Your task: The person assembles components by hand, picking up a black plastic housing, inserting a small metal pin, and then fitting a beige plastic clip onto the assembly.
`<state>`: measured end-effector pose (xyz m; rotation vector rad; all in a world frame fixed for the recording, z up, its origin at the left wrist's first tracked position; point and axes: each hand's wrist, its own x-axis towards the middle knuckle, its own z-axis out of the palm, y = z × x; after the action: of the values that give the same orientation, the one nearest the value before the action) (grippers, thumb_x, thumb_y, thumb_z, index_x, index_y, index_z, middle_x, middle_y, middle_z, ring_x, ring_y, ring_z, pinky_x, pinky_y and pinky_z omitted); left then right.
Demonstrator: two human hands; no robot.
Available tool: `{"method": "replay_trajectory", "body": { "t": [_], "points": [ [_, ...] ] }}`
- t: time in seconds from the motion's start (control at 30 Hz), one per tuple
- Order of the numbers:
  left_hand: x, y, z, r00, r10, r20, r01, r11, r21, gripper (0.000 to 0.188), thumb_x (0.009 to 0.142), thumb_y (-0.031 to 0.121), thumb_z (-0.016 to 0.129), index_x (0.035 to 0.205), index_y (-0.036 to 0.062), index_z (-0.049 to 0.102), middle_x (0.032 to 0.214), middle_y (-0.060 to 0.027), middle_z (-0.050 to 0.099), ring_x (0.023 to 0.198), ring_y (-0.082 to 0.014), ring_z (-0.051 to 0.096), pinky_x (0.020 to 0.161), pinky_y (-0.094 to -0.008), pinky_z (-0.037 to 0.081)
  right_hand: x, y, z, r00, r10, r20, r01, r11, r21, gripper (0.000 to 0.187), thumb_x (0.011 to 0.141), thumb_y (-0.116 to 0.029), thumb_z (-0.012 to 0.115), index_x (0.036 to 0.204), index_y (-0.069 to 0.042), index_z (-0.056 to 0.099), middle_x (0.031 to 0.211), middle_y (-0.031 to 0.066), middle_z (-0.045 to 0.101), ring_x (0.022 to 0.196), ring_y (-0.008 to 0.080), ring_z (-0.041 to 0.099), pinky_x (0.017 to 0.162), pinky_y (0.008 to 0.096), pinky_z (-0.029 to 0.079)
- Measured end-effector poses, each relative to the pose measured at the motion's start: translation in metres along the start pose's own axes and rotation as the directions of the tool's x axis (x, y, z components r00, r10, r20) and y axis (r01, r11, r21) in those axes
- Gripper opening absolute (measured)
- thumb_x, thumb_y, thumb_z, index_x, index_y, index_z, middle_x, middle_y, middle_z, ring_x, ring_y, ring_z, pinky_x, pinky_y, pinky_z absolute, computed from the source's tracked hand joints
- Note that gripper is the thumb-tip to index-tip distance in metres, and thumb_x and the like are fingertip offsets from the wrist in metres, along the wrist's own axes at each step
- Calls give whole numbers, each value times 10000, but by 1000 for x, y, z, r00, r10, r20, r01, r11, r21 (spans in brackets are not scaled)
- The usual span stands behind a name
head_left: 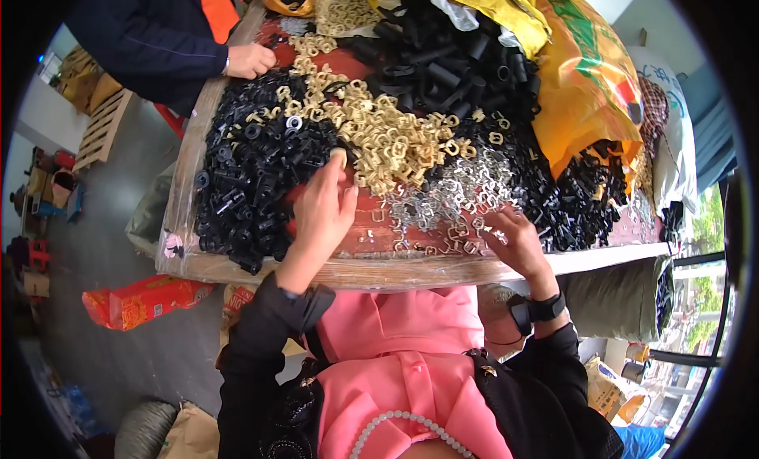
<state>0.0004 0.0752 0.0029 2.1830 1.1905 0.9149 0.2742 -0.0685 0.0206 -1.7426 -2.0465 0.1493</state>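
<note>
Left hand (pixel 322 214) is reaching, fingers extended, touching the tan clip pile (pixel 379 131) beside black parts (pixel 253 166). Right hand (pixel 518 241) is resting loosely curled on silver clips (pixel 458 198); grasp unclear.

— What carries all of it?
— A wooden table (pixel 190 143) with a red top wrapped in clear film.
— And what lies on it?
— A heap of black plastic parts (pixel 253 174) at the left, beige clips (pixel 379 135) in the middle, silvery metal clips (pixel 458 190) beside them, black tubes (pixel 451 64) behind, and yellow sacks (pixel 585 87) at the right.
</note>
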Motion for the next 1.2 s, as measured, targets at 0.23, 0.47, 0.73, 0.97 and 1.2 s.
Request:
{"method": "replay_trajectory", "body": {
  "t": [0.23,0.47,0.73,0.97,1.2],
  "points": [
    [26,-25,11,992,55,116,-110,831,545,530,677,81,580,1161,52,367,805,-122,546,648,-259,569,543,-355,470,7,-16,27,994,-66,88,49,983,177,201,681,-58,607,870,-18,552,740,100,556,638,250,553,558,308,438],
    [22,-31,4,997,42,60,-62,918,392,498,677,90,594,1134,56,401,788,-137,547,617,-280,573,533,-343,474,-7,-10,20,989,67,135,-105,949,299,194,689,-57,602,872,-13,553,723,106,558,645,255,555,568,310,443],
    [-10,-13,-5,934,-211,288,334,802,-495,338,755,81,557,1077,38,463,769,-55,560,595,-152,571,514,-236,464,3,-30,38,996,-41,74,9,921,389,173,692,-44,581,863,-23,555,723,105,557,623,260,554,555,329,444],
    [-41,5,-15,761,-287,583,629,103,-771,313,801,43,502,1109,55,446,799,-48,546,641,-111,562,527,-192,460,16,-34,67,997,27,76,-43,976,211,116,706,-75,555,817,-46,547,718,113,539,621,292,549,542,357,442],
    [-52,-7,-8,678,-180,712,682,-206,-702,330,818,83,485,1138,60,409,855,-83,545,629,-112,530,493,-178,426,24,-35,79,994,61,92,-64,997,37,78,725,-115,536,770,-55,517,714,110,515,622,310,536,523,378,439]
  ]
}}
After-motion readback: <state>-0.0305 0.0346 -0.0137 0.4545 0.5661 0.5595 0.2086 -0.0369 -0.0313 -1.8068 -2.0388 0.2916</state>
